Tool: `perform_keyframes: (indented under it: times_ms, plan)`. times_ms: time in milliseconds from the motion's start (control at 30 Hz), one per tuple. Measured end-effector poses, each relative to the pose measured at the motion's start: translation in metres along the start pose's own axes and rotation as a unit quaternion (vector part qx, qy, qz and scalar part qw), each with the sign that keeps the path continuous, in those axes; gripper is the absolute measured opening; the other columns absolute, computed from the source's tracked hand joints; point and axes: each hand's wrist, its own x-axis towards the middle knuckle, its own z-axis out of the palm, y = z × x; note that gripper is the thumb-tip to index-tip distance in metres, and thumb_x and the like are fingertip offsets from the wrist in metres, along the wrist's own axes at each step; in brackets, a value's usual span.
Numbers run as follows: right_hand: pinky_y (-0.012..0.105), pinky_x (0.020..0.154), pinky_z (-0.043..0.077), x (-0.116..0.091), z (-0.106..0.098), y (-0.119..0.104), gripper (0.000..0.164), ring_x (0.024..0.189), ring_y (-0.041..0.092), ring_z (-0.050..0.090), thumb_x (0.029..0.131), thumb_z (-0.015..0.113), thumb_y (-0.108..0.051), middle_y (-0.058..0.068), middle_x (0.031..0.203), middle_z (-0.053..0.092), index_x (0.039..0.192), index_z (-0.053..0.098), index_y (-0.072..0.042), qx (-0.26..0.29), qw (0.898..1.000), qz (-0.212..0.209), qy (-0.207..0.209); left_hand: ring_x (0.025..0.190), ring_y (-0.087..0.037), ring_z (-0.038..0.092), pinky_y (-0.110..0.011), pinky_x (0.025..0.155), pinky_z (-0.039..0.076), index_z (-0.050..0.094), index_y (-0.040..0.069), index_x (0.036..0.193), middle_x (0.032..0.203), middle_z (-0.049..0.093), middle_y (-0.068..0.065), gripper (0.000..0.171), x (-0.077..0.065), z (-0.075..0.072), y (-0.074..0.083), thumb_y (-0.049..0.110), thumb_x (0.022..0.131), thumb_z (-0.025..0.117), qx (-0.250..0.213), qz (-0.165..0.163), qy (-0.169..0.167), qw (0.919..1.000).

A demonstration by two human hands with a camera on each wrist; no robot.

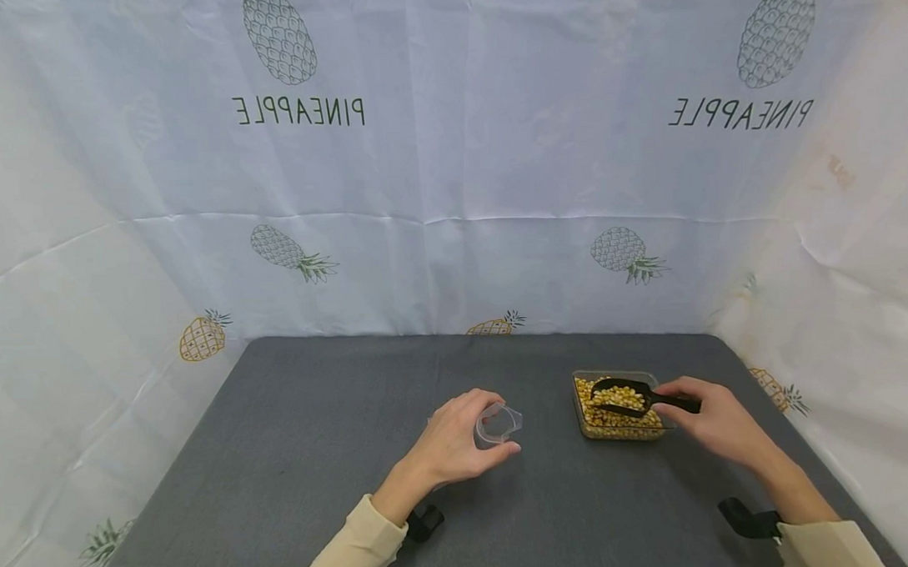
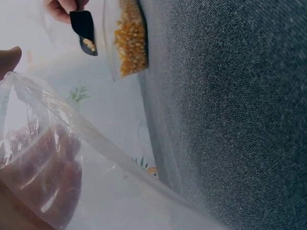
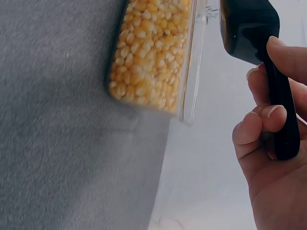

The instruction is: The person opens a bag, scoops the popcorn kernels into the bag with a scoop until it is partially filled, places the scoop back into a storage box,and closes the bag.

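My left hand holds a clear plastic bag, its mouth spread in a rounded opening between thumb and fingers. Up close in the left wrist view, the thin crinkled film of the bag fills the lower left, with fingers visible through it. Over on the right, my right hand grips a black scoop by its handle. Yellow corn kernels lie in the scoop's bowl, which is above a clear rectangular container of corn. The right wrist view shows fingers and thumb wrapped about the scoop's handle.
A dark grey table bears the container, which stands towards its right side. Behind and at both sides hangs a white cloth printed with pineapples. A dark strap device is on the left wrist, another on the right.
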Motion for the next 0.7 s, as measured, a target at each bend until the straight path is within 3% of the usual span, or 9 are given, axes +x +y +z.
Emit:
perform_keyframes:
  times_ms: [300, 700]
  plan:
    - [0.041, 0.078, 0.053, 0.007, 0.007, -0.011, 0.030, 0.104, 0.036, 0.064, 0.099, 0.070, -0.026, 0.012, 0.118, 0.069, 0.121, 0.071, -0.006, 0.011, 1.000, -0.006, 0.002, 0.097, -0.011, 0.063, -0.035, 0.082, 0.052, 0.063, 0.010, 0.128, 0.112, 0.066, 0.004, 0.055, 0.000, 0.001, -0.002, 0.046, 0.088, 0.077, 0.004, -0.001, 0.001, 1.0000]
    - [0.057, 0.086, 0.051, 0.015, 0.015, -0.028, 0.029, 0.111, 0.040, 0.062, 0.098, 0.071, -0.021, 0.015, 0.123, 0.067, 0.123, 0.071, -0.007, 0.054, 0.998, -0.028, -0.007, 0.099, -0.013, 0.065, -0.035, 0.082, 0.052, 0.062, 0.011, 0.129, 0.115, 0.066, 0.003, 0.057, -0.001, 0.000, -0.001, 0.049, 0.089, 0.075, 0.006, -0.012, -0.005, 0.9999]
